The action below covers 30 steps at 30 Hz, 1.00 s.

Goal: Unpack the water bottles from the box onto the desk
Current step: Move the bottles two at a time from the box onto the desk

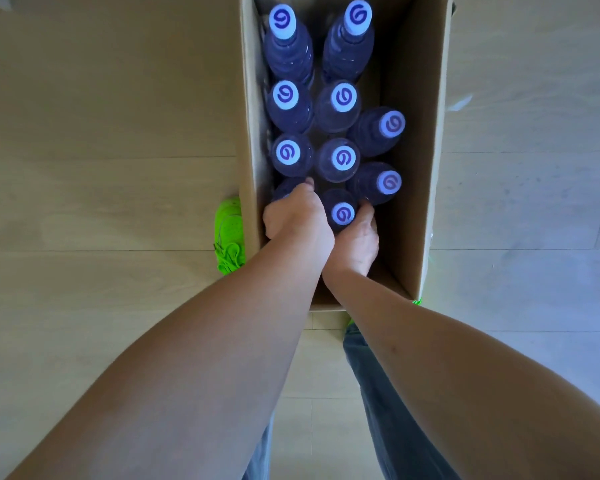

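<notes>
Head view: cardboard box [426, 161] on floor, water bottles [340, 98] upright inside — left hand [297, 216] curled over near-left bottle [286, 188], right hand [355, 242] cupping near-middle bottle [342, 211], readying to lift.

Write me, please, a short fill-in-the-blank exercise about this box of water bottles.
1. The cardboard box stands on the wooden ____.
2. The shoe beside the box is bright ____.
3. The left hand covers the ____ of one bottle, while the right hand cups a neighbouring bottle.
4. The white caps that show number ____.

Missing words: floor; green; cap; nine.
</notes>
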Tool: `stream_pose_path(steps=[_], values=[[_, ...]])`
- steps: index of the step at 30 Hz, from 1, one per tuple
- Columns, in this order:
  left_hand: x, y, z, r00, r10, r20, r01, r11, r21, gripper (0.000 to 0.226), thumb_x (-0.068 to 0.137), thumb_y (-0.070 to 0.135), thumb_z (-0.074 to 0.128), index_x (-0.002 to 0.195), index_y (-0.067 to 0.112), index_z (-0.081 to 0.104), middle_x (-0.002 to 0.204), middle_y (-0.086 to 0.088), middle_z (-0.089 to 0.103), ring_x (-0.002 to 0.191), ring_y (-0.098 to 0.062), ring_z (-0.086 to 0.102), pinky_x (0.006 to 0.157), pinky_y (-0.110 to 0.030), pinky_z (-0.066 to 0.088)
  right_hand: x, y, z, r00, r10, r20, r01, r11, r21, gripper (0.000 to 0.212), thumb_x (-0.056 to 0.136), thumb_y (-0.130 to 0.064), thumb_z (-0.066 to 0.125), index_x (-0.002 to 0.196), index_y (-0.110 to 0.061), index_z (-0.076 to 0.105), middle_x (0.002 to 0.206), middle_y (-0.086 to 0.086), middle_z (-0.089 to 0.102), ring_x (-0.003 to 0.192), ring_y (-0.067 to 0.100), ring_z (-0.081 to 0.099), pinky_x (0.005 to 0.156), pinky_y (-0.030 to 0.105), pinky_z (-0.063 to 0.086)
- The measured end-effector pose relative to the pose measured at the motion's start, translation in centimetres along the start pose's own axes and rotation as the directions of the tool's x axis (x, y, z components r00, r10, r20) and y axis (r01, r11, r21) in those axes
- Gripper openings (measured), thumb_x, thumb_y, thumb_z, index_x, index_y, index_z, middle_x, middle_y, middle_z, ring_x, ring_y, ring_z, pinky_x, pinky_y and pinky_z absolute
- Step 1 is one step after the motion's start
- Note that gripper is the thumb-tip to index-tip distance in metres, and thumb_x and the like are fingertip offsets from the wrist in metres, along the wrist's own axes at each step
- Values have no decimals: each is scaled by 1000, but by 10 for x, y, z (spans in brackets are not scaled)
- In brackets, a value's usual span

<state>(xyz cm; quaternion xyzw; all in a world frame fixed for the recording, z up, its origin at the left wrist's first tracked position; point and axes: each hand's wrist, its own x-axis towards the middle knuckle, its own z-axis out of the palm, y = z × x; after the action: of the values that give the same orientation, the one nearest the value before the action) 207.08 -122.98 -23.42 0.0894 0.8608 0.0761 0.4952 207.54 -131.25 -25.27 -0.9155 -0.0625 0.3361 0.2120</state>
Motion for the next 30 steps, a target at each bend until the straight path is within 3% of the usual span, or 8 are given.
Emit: stream_pose_path(steps=[4,7,9,12,16,20,26,30], values=[[-1,-6,-6,1000,26,17,-27,998,49,42,62,29,83,99,12,69,89,-6,71,76,-27,68,81,-40,59,-2,1,-12,999,5,34,-5,1000,6,63,72,-39,74,127,-17,52,105,5,70,100,29,62,87,33,48],[-5,-10,-15,996,88,20,-90,993,82,50,61,27,85,106,11,68,99,-7,71,79,-27,66,75,-31,55,-5,2,-26,999,-2,36,3,1000,-29,62,67,-46,76,120,-21,56,101,1,71,98,26,63,88,36,50],[-11,-11,-22,982,185,26,-187,972,142,52,63,25,85,110,14,67,103,-3,70,85,-25,66,71,-26,50,-9,3,-37,999,-24,29,25,999,-37,67,63,-46,78,121,-21,56,101,0,70,98,25,61,89,39,49],[-23,-9,-31,928,363,86,-373,907,197,68,62,21,82,126,20,60,112,0,69,99,-22,66,88,-33,55,-16,-1,-55,998,-56,0,56,998,-12,65,59,-43,78,114,-18,57,101,1,66,99,25,59,91,42,48],[-45,-4,-50,856,504,110,-516,827,223,34,54,31,78,84,31,64,65,15,64,59,-9,58,61,-26,52,-26,-20,-78,986,-162,-47,163,987,1,65,63,-39,78,117,-12,56,108,6,63,108,28,52,101,38,38],[-76,9,-70,776,618,128,-625,724,292,24,53,40,73,74,42,60,63,21,63,56,5,57,49,-17,40,-35,-51,-105,961,-275,-22,274,961,-35,66,72,-41,74,129,-15,53,117,7,59,111,28,47,100,34,33],[-126,50,-86,671,724,159,-738,632,237,25,58,37,70,69,17,60,63,6,62,77,-28,63,73,-39,55,-48,-95,-150,907,-419,-36,419,908,-8,63,71,-39,79,122,-11,54,113,12,56,109,30,45,98,40,36],[-167,78,-100,623,766,158,-782,607,141,41,56,41,71,83,15,54,85,-8,62,86,-31,57,78,-42,51,-50,-119,-179,878,-475,-58,477,879,13,63,71,-46,76,117,-11,50,112,9,54,107,29,48,93,32,36]])
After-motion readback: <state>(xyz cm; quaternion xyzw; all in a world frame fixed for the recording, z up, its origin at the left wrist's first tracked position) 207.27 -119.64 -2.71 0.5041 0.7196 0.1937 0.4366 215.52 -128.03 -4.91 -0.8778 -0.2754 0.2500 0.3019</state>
